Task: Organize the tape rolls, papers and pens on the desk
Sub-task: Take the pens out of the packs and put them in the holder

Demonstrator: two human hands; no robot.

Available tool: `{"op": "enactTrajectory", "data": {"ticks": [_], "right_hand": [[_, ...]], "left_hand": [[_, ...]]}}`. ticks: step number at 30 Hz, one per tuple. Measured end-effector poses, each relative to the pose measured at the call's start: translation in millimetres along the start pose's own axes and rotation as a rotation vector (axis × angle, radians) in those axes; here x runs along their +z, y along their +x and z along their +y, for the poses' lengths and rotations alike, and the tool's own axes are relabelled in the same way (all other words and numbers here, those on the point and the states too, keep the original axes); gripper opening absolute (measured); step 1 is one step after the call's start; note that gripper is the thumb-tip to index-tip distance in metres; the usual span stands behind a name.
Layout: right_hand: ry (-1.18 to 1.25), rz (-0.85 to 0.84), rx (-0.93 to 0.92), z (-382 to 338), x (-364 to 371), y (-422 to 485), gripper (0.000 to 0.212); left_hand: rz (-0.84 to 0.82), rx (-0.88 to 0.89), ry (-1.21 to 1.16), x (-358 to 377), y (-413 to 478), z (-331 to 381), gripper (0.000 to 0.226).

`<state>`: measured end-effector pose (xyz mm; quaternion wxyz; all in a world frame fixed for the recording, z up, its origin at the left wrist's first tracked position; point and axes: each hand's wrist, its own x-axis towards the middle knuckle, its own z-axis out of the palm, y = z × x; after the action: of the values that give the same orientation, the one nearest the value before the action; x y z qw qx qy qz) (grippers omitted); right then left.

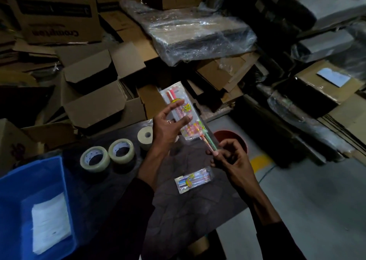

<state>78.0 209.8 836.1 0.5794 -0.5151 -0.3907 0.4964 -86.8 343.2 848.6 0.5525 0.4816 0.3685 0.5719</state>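
Head view. A blue bin at the desk's left edge contains white papers. Three tape rolls sit in a row near the far edge. The left hand grips a clear pen packet above the desk. The right hand pinches a green pen protruding from the packet's lower end. A second pen packet lies flat near the right edge. Cardboard boxes crowd the far side.

Cardboard boxes are piling up at eleven o'clock, a plastic-wrapped bundle is lying at twelve, and a blue bin is sitting at eight.
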Motion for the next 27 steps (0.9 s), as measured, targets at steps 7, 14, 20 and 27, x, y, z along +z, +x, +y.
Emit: {"op": "enactTrajectory", "data": {"ticks": [7,14,20,27], "right_hand": [[-0.070,0.046,-0.009,3,-26,16,0.014],[-0.055,0.074,0.008,8,-57,68,0.022],[0.020,0.005,0.078,21,-74,142,0.023],[-0.100,-0.044,0.031,51,-73,241,0.023]], "left_hand": [[0.134,-0.010,-0.071,-10,20,-1,0.046],[0.213,-0.051,-0.021,6,9,-18,0.044],[0.260,-0.070,0.040,38,-5,-42,0.044],[0.437,-0.158,-0.038,30,-24,-93,0.042]]}}
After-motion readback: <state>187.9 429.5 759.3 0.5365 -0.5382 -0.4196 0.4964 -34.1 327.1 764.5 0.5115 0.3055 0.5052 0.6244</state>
